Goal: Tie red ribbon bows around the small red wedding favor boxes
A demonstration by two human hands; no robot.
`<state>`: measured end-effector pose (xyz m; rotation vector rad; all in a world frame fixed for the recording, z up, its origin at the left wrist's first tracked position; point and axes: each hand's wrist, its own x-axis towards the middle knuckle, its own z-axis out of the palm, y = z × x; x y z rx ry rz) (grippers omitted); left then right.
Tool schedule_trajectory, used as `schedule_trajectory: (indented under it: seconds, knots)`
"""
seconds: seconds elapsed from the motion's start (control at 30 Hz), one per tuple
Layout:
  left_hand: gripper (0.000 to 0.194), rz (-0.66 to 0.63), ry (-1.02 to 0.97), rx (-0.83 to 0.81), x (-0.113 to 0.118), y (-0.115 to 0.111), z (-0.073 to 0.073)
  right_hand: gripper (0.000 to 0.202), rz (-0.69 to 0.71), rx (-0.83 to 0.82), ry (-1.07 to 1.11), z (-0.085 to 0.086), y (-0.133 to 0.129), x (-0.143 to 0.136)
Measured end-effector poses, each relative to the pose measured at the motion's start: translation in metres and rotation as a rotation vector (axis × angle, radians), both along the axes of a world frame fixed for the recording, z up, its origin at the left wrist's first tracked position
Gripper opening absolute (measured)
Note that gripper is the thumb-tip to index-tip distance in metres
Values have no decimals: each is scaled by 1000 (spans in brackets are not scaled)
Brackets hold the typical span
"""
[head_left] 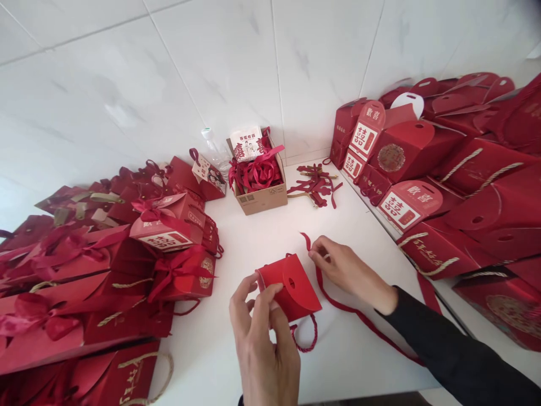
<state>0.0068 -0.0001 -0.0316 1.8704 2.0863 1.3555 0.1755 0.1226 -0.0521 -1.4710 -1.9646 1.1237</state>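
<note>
On the white table [239, 237], my half-curled left hand [265, 338] holds a box [302, 299], likely steadying it; at its two o'clock, my right hand [344, 265] pinches ribbon [360, 313].

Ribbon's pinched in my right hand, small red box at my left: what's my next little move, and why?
Perhaps thread the ribbon through the slot in the red box: the right hand pinches it near one end, the left hand steadies the box, and no ribbon shows in the slot.
</note>
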Motion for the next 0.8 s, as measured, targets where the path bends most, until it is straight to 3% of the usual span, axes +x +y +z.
schedule_trajectory:
  seconds: [0.17, 0.3, 0.4, 0.53, 0.8]
  knots:
    - [32, -4, 82, -106, 4, 2, 1, 31, 58, -126, 232, 26, -11, 23]
    - [43, -34, 76, -89, 9, 4, 3, 35, 63, -193, 234, 51, -26, 28]
    - [45, -22, 13, -93, 12, 4, 4, 32, 60, -121, 182, 63, -34, 28]
    - [40, -34, 1, -108, 11, 5, 2, 26, 46, -22, 133, 69, -43, 33]
    - [33, -41, -20, -112, 10, 10, 4, 20, 80, 66, 3, 63, -46, 45]
